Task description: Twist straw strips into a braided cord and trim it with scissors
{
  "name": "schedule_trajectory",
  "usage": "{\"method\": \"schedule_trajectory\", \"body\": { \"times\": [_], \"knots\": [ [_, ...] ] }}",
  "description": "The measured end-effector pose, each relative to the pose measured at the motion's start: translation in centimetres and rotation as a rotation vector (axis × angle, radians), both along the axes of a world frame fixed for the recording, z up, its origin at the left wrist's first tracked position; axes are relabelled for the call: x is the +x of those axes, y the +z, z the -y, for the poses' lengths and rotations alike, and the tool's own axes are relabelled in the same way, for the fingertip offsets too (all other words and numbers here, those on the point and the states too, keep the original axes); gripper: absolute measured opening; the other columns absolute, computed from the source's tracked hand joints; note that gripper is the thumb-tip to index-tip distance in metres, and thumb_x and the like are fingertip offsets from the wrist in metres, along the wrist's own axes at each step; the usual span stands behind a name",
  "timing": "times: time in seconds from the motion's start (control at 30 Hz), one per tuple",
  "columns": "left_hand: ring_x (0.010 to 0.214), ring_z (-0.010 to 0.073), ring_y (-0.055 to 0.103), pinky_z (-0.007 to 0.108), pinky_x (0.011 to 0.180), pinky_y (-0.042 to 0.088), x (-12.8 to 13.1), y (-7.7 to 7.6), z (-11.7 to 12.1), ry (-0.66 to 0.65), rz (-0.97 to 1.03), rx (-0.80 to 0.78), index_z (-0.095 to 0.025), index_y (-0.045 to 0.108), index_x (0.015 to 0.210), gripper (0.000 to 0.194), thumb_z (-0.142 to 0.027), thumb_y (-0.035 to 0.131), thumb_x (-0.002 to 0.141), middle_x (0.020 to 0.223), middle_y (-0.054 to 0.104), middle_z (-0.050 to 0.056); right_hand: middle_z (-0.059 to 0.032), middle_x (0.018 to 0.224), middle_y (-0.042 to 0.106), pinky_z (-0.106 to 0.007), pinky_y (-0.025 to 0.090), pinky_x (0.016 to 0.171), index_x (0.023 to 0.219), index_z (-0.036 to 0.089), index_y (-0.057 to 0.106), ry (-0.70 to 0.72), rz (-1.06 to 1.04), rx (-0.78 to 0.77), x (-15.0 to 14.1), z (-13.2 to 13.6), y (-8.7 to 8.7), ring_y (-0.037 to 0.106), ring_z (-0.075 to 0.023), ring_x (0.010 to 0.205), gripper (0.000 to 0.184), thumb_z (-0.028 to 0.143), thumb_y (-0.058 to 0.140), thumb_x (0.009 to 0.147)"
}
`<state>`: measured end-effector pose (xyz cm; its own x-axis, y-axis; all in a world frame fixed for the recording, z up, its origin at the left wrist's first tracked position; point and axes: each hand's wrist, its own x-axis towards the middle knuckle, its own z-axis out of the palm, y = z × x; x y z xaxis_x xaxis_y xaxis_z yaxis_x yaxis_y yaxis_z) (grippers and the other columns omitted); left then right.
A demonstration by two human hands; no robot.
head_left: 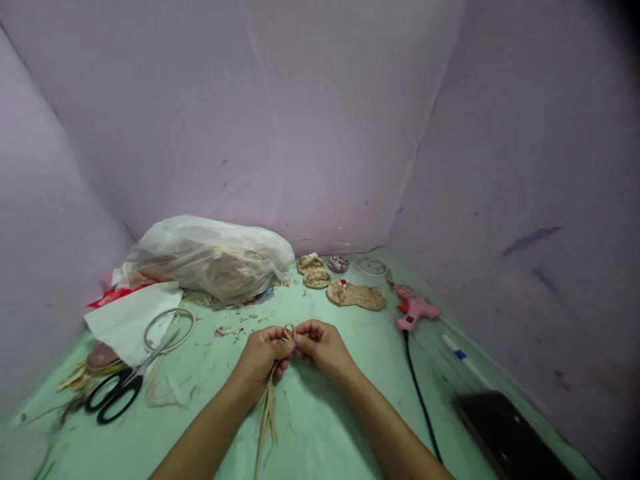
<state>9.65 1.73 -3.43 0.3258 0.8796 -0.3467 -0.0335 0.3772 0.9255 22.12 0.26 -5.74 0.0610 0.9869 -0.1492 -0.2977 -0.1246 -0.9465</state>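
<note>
A small loop of tan dried plant fibre [289, 330] is pinched between my two hands, low over the middle of the green table. My left hand [263, 357] grips the braided or twisted strand, and its loose tail hangs down below that hand. On the other side, the fingertips of my right hand [324, 347] close on the loop's right edge, almost touching the left fingertips. Whether the strand is braided or only twisted is too small to tell. Beyond the hands lie woven slipper-shaped pieces: one with a red bead [357, 297] and a folded-looking one [314, 272].
A plastic bag of fibre [215, 257] stands at the back left. Black-handled scissors [120, 393], a ring [190, 327] and white paper [127, 320] lie left. A bead container [339, 265] sits behind. Rightward are a pink glue gun [414, 310] with cord, a pen [465, 360] and a phone [510, 433].
</note>
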Motion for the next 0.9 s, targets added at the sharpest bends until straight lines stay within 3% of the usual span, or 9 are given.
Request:
{"method": "schedule_trajectory", "body": {
  "times": [0.23, 0.47, 0.67, 0.9],
  "knots": [
    [0.034, 0.0033, 0.039, 0.013, 0.031, 0.025, -0.8, -0.4, -1.1, 0.065, 0.086, -0.103, -0.013, 0.049, 0.056, 0.018, -0.021, 0.065, 0.054, 0.044, 0.047, -0.004, -0.0004, 0.055, 0.060, -0.021, 0.039, 0.043, 0.068, 0.012, 0.062, 0.163, -0.048, -0.017, 1.2, 0.6, 0.8, 0.051, -0.0088, 0.045, 0.033, 0.035, 0.078, 0.050],
    [0.033, 0.0046, 0.039, 0.013, 0.029, 0.023, -0.9, -0.3, -1.2, 0.071, 0.075, -0.131, -0.012, 0.050, 0.054, 0.007, -0.013, 0.057, 0.051, 0.041, 0.048, -0.002, -0.0031, 0.081, 0.067, -0.025, 0.043, 0.070, 0.096, 0.018, 0.067, 0.498, -0.200, 0.076, 1.6, 1.2, 1.1, 0.060, -0.0128, 0.075, 0.051, 0.018, 0.080, 0.047],
    [0.031, 0.0050, 0.039, 0.014, 0.029, 0.023, -0.4, -0.2, -0.5, 0.064, 0.028, -0.106, -0.011, 0.052, 0.051, 0.006, -0.011, 0.057, 0.048, 0.040, 0.050, 0.000, -0.0013, 0.053, 0.061, -0.026, 0.041, 0.052, 0.068, 0.013, 0.070, 0.139, 0.121, 0.131, 0.1, 1.0, 0.6, 0.051, -0.0102, 0.047, 0.021, 0.033, 0.070, 0.060],
    [0.029, 0.0052, 0.037, 0.014, 0.028, 0.023, 0.0, -0.5, -0.2, 0.107, -0.008, -0.094, -0.015, 0.047, 0.049, 0.006, -0.011, 0.051, 0.048, 0.035, 0.043, -0.005, -0.0019, 0.062, 0.063, -0.025, 0.041, 0.061, 0.065, 0.016, 0.068, 0.025, 0.291, 0.248, -0.2, 1.3, 0.6, 0.054, -0.0131, 0.061, 0.009, 0.023, 0.068, 0.060]
  ]
}}
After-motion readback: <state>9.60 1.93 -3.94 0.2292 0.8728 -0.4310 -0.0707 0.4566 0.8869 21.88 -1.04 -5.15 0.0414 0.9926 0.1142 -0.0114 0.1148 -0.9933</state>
